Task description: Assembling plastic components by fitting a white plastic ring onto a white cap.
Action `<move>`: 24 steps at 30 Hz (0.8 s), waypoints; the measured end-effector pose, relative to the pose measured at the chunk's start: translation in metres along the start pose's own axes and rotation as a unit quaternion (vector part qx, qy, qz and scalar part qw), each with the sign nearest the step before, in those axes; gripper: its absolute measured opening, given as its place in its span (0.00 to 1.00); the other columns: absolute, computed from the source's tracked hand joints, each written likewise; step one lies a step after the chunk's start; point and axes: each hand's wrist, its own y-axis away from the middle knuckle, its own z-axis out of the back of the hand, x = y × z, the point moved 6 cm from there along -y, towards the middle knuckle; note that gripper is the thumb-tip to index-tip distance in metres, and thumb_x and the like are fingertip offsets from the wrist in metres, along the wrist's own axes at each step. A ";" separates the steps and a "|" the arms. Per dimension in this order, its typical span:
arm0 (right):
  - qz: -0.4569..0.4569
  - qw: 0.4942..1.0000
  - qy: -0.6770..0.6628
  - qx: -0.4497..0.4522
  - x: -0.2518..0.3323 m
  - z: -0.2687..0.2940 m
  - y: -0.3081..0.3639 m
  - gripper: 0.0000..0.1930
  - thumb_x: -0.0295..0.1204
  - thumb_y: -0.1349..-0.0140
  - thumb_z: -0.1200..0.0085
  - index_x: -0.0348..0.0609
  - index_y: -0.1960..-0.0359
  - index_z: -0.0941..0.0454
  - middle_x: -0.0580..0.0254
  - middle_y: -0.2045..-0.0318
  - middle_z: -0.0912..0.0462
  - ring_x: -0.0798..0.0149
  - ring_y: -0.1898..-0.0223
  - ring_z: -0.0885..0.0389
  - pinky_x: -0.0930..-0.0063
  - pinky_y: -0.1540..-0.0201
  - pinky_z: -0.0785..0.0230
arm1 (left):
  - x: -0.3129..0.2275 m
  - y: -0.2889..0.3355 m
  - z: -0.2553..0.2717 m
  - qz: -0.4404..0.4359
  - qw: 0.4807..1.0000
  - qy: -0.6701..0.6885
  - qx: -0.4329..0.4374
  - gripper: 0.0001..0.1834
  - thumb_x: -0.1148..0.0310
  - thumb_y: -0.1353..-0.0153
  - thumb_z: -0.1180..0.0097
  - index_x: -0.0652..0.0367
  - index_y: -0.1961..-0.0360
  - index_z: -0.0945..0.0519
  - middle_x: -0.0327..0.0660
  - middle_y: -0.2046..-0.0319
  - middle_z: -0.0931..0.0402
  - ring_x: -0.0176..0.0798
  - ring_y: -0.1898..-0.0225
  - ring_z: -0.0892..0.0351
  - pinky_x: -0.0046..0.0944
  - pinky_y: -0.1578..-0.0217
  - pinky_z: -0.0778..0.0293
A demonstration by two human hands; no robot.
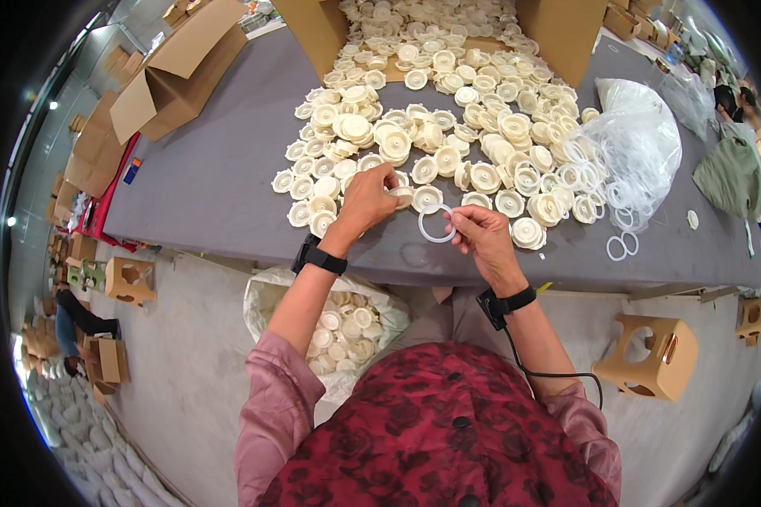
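My left hand (pixel 369 199) is closed on a cream plastic cap (pixel 403 196) near the front of the pile. In my right hand (pixel 484 237) a translucent white sealing ring (pixel 425 228) is pinched at its right side between thumb and fingers. The ring hangs just above the grey table, close to the cap. Many more cream round caps (pixel 484 177) with notched rims spread over the table beyond both hands. To the right of them, loose rings (pixel 622 245) spill from a clear plastic bag (pixel 643 127).
An open cardboard box (pixel 558 42) lies on its side at the back, caps pouring out. Another box (pixel 182 72) stands far left on the grey table (pixel 220 169). Below the front edge, a white sack (pixel 266 296) holds more caps. A brown stool (pixel 651 357) stands right.
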 end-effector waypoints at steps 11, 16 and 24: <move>0.048 0.996 0.064 0.030 0.015 -0.008 0.037 0.06 0.24 0.34 0.41 0.37 0.59 0.17 0.66 0.72 0.15 0.79 0.74 0.22 0.86 0.75 0.32 | -0.048 0.086 -0.048 0.099 0.765 0.633 0.063 0.11 0.73 0.34 0.41 0.62 0.52 0.22 0.36 0.64 0.19 0.25 0.63 0.20 0.26 0.62 0.24; 0.110 0.972 0.202 -0.051 0.020 -0.008 0.053 0.04 0.23 0.36 0.41 0.35 0.62 0.17 0.69 0.75 0.17 0.80 0.76 0.24 0.84 0.74 0.32 | -0.052 0.108 -0.068 0.101 0.710 0.694 0.060 0.11 0.71 0.32 0.42 0.60 0.50 0.25 0.38 0.57 0.19 0.29 0.58 0.19 0.31 0.55 0.22; 0.189 0.918 0.336 -0.094 0.025 -0.009 0.065 0.04 0.23 0.39 0.39 0.35 0.67 0.19 0.66 0.79 0.20 0.78 0.79 0.26 0.80 0.76 0.33 | -0.058 0.124 -0.083 0.086 0.652 0.749 0.080 0.10 0.70 0.30 0.45 0.59 0.50 0.26 0.36 0.57 0.21 0.30 0.56 0.20 0.33 0.53 0.24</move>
